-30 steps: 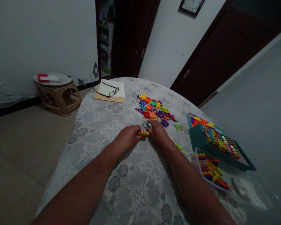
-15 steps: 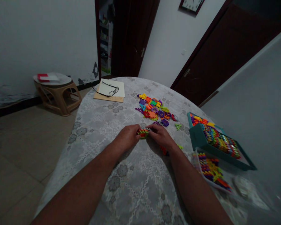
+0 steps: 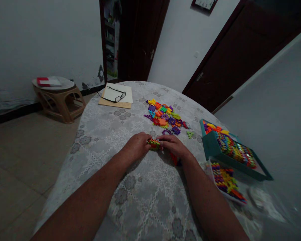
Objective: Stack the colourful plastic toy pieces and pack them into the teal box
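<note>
My left hand [image 3: 139, 144] and my right hand [image 3: 174, 144] meet over the middle of the table. Between them is a small stack of toothed plastic building pieces [image 3: 154, 144] in green, red, yellow and white. The left fingers are closed on the stack's left end. On its right end the right thumb and fingers pinch, hiding part of it. Under my right wrist lie some red pieces [image 3: 175, 158], partly covered. Just beyond my hands spreads a loose pile of colourful gear-shaped pieces [image 3: 165, 117], with a lone green piece [image 3: 190, 134] to its right.
A teal box [image 3: 210, 147] packed with pieces stands at the right, beside a clear plastic tub [image 3: 215, 185] of more pieces. Glasses [image 3: 117, 99] rest on paper and a board [image 3: 115, 104] at the far left. A stool [image 3: 62, 100] stands beyond the table [image 3: 110, 134].
My right hand's fingers have shifted a little on the stack, and slightly more of its patterned side shows. The whole view has moved slightly.
</note>
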A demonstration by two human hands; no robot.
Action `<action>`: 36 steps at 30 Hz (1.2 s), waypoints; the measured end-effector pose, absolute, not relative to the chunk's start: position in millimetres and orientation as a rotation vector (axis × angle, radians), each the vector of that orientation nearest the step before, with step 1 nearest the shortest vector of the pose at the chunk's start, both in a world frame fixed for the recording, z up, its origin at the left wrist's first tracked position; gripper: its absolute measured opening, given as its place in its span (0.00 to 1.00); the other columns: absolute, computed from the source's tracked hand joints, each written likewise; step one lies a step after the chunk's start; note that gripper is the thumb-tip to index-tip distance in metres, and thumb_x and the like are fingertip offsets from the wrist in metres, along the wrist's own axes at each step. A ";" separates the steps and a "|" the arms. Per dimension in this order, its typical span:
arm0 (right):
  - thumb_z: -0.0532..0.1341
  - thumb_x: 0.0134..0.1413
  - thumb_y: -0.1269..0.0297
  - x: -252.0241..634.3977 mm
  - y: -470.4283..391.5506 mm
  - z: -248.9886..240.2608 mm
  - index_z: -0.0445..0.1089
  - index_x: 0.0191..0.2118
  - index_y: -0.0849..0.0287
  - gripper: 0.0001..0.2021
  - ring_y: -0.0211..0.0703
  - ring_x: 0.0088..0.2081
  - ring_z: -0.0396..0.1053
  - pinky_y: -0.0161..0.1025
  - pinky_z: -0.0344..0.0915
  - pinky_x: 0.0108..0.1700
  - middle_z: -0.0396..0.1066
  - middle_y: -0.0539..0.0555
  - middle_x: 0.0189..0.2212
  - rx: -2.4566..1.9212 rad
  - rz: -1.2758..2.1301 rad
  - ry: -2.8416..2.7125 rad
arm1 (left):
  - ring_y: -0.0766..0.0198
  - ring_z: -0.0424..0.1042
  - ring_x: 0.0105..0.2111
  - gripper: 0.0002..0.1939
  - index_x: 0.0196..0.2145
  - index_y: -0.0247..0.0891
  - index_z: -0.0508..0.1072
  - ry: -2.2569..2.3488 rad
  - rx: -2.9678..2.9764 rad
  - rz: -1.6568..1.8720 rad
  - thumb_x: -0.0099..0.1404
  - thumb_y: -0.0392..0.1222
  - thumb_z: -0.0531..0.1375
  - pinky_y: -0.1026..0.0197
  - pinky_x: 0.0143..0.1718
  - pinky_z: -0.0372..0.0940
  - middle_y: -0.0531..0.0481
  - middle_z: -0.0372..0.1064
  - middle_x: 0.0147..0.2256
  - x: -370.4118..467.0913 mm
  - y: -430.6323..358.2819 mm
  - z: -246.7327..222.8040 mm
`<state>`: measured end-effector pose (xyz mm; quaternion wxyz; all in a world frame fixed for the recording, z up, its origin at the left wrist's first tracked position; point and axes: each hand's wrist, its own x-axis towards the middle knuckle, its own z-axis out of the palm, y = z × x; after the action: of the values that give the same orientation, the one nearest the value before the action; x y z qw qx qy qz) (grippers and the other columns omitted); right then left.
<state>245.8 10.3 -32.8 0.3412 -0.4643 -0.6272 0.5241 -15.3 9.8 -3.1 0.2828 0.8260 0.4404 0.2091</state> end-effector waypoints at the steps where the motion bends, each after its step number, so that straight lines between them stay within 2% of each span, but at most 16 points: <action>1: 0.75 0.60 0.51 246.4 10.4 -34.2 0.86 0.51 0.58 0.19 0.44 0.33 0.75 0.42 0.71 0.41 0.80 0.52 0.31 -1.202 1.374 -1.613 | 0.49 0.78 0.54 0.17 0.53 0.42 0.83 1.169 2.216 0.559 0.69 0.32 0.64 0.50 0.60 0.69 0.41 0.81 0.52 -15.2 9.8 -3.1; 5: 0.77 0.58 0.50 246.4 9.0 -36.5 0.86 0.50 0.56 0.20 0.45 0.34 0.76 0.44 0.72 0.42 0.82 0.54 0.32 -1.182 1.438 -1.558 | 0.49 0.78 0.58 0.22 0.58 0.43 0.82 1.130 2.213 0.579 0.69 0.30 0.65 0.50 0.63 0.68 0.42 0.82 0.56 -14.5 8.5 -2.1; 8: 0.73 0.60 0.50 248.8 11.8 -34.1 0.86 0.51 0.56 0.19 0.46 0.32 0.75 0.45 0.72 0.40 0.81 0.54 0.32 -1.213 1.395 -1.542 | 0.50 0.79 0.55 0.16 0.54 0.43 0.82 1.115 2.201 0.551 0.71 0.32 0.65 0.51 0.61 0.69 0.42 0.83 0.54 -14.3 7.4 -0.9; 11: 0.68 0.63 0.52 257.0 19.6 -31.9 0.85 0.50 0.56 0.17 0.48 0.36 0.75 0.46 0.73 0.43 0.81 0.56 0.36 -1.425 0.905 -1.655 | 0.49 0.79 0.56 0.15 0.54 0.43 0.82 1.131 2.193 0.552 0.72 0.33 0.66 0.51 0.60 0.69 0.42 0.83 0.54 -14.3 7.3 -1.3; 14: 0.68 0.63 0.58 266.8 25.6 -35.9 0.85 0.48 0.57 0.13 0.54 0.49 0.76 0.50 0.73 0.56 0.79 0.61 0.46 -1.630 0.247 -1.773 | 0.49 0.79 0.57 0.17 0.57 0.44 0.81 1.142 2.193 0.554 0.72 0.34 0.67 0.50 0.61 0.69 0.41 0.83 0.56 -14.1 8.1 -3.6; 17: 0.69 0.64 0.62 270.8 25.7 -45.1 0.84 0.46 0.57 0.09 0.54 0.52 0.74 0.48 0.71 0.59 0.76 0.62 0.50 -1.742 0.040 -1.899 | 0.48 0.79 0.57 0.18 0.57 0.43 0.81 1.145 2.207 0.547 0.72 0.34 0.67 0.50 0.61 0.69 0.41 0.83 0.56 -13.9 9.1 -6.0; 22: 0.67 0.66 0.66 267.2 24.4 -50.3 0.79 0.38 0.57 0.04 0.52 0.48 0.73 0.45 0.71 0.55 0.74 0.61 0.46 -1.753 0.030 -2.005 | 0.48 0.80 0.56 0.18 0.56 0.43 0.82 1.155 2.214 0.542 0.71 0.35 0.67 0.51 0.59 0.70 0.41 0.83 0.55 -14.3 9.8 -7.0; 26: 0.63 0.67 0.66 260.5 22.7 -39.9 0.75 0.37 0.56 0.05 0.50 0.45 0.72 0.43 0.70 0.52 0.73 0.58 0.41 -1.558 0.110 -1.997 | 0.48 0.80 0.56 0.19 0.57 0.43 0.81 1.157 2.216 0.559 0.70 0.34 0.68 0.50 0.60 0.70 0.41 0.83 0.54 -14.9 9.8 -7.8; 29: 0.62 0.70 0.61 251.5 16.6 -30.7 0.76 0.39 0.55 0.08 0.46 0.40 0.72 0.40 0.68 0.45 0.76 0.54 0.38 -1.425 0.397 -1.994 | 0.49 0.80 0.55 0.18 0.56 0.42 0.81 1.148 2.210 0.570 0.70 0.34 0.67 0.51 0.59 0.70 0.41 0.83 0.53 -15.0 9.1 -7.3; 32: 0.62 0.72 0.54 241.1 9.4 -23.8 0.79 0.43 0.55 0.12 0.45 0.40 0.74 0.39 0.67 0.44 0.79 0.52 0.38 -1.359 0.679 -1.981 | 0.50 0.80 0.53 0.16 0.54 0.42 0.82 1.142 2.199 0.576 0.69 0.33 0.66 0.53 0.57 0.70 0.42 0.83 0.52 -14.9 8.1 -4.4; 36: 0.63 0.72 0.49 230.3 5.7 -19.7 0.79 0.40 0.56 0.16 0.43 0.35 0.73 0.38 0.65 0.40 0.78 0.50 0.32 -1.393 0.810 -1.900 | 0.49 0.81 0.51 0.14 0.51 0.42 0.83 1.207 2.195 0.546 0.68 0.33 0.66 0.53 0.55 0.70 0.41 0.83 0.50 -14.1 8.2 -0.3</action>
<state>230.3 5.7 -19.7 0.3191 -0.5299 -0.7228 0.3081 -14.1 8.2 -0.3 0.2850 0.8206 0.4514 0.2040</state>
